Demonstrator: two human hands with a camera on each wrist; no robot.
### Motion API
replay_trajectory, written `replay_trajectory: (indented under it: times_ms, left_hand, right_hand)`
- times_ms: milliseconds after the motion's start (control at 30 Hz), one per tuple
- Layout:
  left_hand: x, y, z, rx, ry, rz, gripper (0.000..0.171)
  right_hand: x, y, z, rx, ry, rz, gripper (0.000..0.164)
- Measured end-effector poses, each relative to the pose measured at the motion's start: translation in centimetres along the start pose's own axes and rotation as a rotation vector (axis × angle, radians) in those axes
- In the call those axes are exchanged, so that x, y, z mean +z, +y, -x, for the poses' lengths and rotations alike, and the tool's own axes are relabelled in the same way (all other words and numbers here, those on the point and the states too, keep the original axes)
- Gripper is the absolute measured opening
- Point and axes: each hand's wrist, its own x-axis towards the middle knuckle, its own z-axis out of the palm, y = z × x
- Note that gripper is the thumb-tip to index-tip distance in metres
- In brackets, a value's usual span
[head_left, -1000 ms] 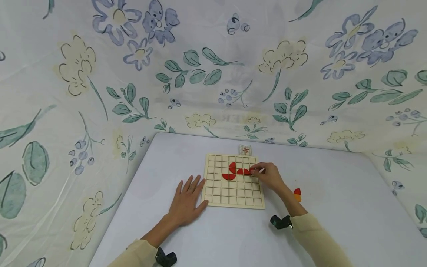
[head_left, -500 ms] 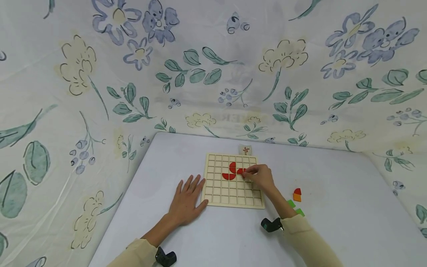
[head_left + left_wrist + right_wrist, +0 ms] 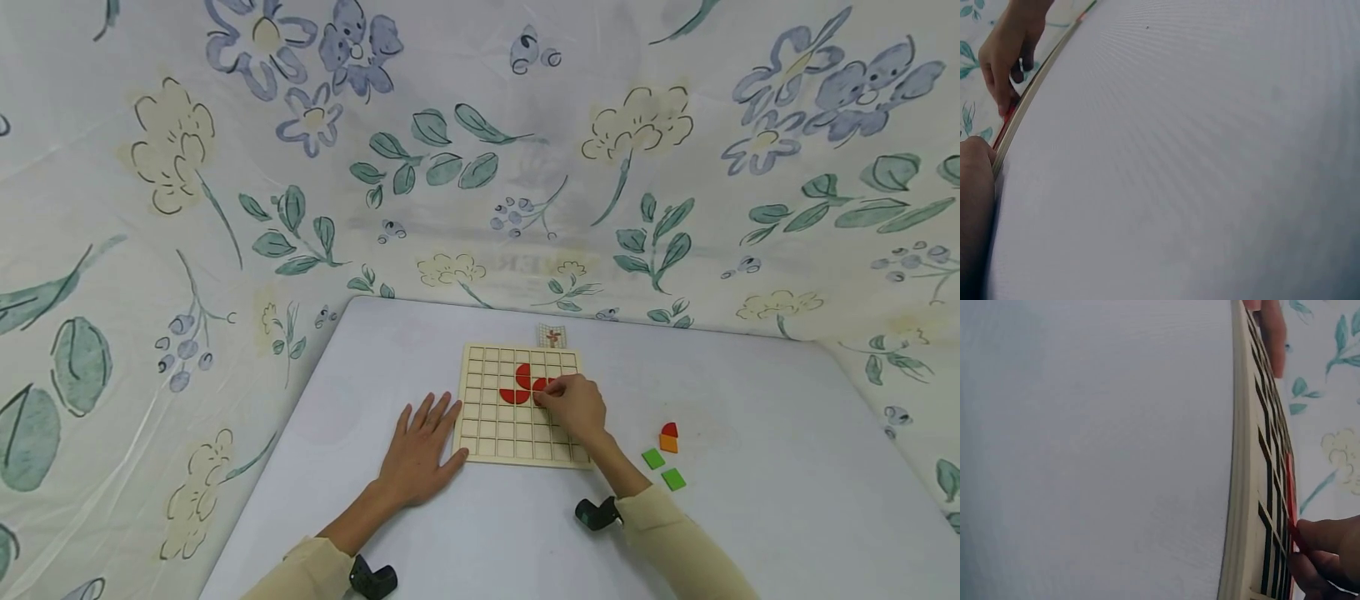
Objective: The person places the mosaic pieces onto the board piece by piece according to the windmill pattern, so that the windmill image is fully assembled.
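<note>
A pale wooden grid board [image 3: 495, 450] lies on the white table, with several red quarter-round tiles [image 3: 514, 397] set in its cells near the middle. My right hand [image 3: 576, 406] reaches over the board's right half. Its thumb and fingertips pinch a red tile [image 3: 1297, 536] right at the grid, beside the red tiles set there; in the head view the fingers partly cover it. My left hand [image 3: 422, 458] lies flat with fingers spread, its fingertips and thumb at the board's left edge. In the left wrist view, the right hand [image 3: 1011, 56] shows beyond the board's edge.
To the right of the board lie a red tile [image 3: 669, 430], an orange tile [image 3: 668, 444] and two green tiles [image 3: 653, 458]. A small pattern card [image 3: 552, 336] is behind the board. Flowered cloth [image 3: 525, 208] hangs behind the table.
My right hand has moved left and slightly toward me over the board, from its right edge to near the red tiles. Two green tiles have come into view from under the forearm. The left hand stays put.
</note>
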Motion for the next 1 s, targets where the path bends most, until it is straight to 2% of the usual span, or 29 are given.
replay_trajectory:
  times_ms: [233, 500, 667, 833, 1000]
  left_hand:
    - [0.1, 0.0, 0.0, -0.009, -0.007, 0.007, 0.072]
    - [0.2, -0.1, 0.0, -0.004, -0.005, 0.001, 0.073]
    - [0.0, 0.1, 0.0, -0.007, -0.012, -0.004, 0.073]
    - [-0.1, 0.1, 0.0, -0.009, -0.012, 0.005, 0.072]
    - [-0.1, 0.2, 0.0, -0.011, -0.007, 0.017, 0.072]
  right_hand:
    - [0.4, -0.1, 0.3, -0.071, -0.01, 0.025, 0.015]
    - [-1.1, 0.4, 0.4, -0.101, 0.031, -0.018, 0.012]
    - [-2.3, 1.0, 0.6, -0.068, 0.028, 0.008, 0.013]
    - [-3.0, 2.0, 0.5, 0.009, 0.007, 0.032, 0.014]
    - [-4.1, 3.0, 0.5, 0.042, 0.022, 0.059, 0.016]
